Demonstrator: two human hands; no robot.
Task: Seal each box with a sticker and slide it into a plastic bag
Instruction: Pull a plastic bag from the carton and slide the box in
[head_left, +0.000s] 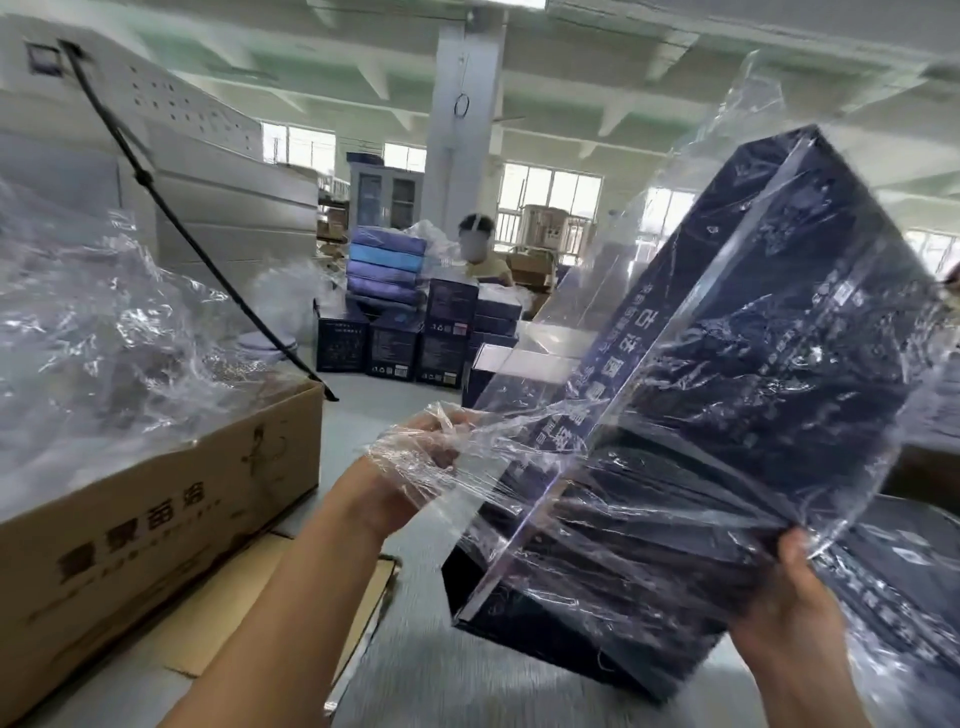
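Two hands on one item here, so this looks like the bagging step and not the sticker step; the dark navy rectangular cardboard box with pale printed text (753, 364) sits tilted across the right half of the frame, held up in the air, and most of it is already inside the clear crinkly plastic bag (561, 338). The left hand (426, 447), at centre, has its fingers bunched and pinching a gathered fold of the film, which is also draped over the hand; the right hand (789, 592), lower right, is curled round the box's lower edge through the plastic. I'd guess the next move is pulling the film along while pushing the box fully home, keeping the grip firm, since that film looks slippery and bunches easily. Hard to make out: no sticker shows on any face I can see, so can't say whether the seal is on; can't tell which end of the bag is the mouth, or whether the box's corner at lower centre is covered; motion blur smears the lower frame. The brown corrugated carton (156, 519) at left has a heap of loose clear bags (104, 322) on top; stacked blue boxes (395, 312) sit mid-background.
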